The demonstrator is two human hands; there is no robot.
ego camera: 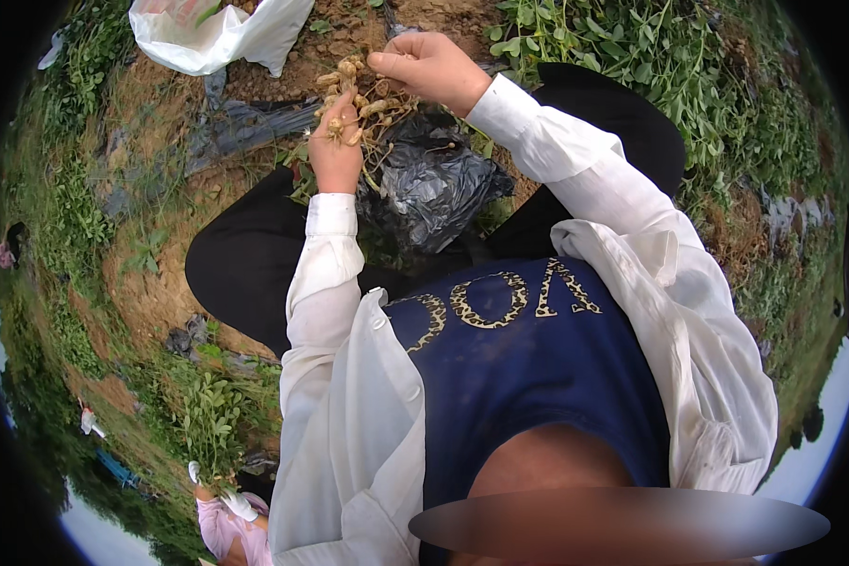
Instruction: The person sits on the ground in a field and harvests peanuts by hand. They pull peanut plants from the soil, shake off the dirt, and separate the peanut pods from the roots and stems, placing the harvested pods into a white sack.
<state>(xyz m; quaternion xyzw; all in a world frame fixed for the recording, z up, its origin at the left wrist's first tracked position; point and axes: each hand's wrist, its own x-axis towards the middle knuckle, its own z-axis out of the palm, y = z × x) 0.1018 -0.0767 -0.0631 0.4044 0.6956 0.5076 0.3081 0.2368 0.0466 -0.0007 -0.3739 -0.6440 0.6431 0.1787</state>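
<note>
My left hand grips a peanut plant by its root end, with a cluster of pale peanut pods and thin roots spreading around the fingers. At the right edge of this cluster is my right hand, its fingers curled and thumb extended. Whether those fingers hold a pod is hidden. Below the hands, between my bent legs, lies crumpled black plastic film. Some green leaves show beneath my left wrist.
A white plastic bag sits on the soil ahead, left of my hands. Leafy peanut plants are heaped at the front right. Dark mulch film crosses the ground. Behind on the left, a person in white gloves holds an uprooted plant.
</note>
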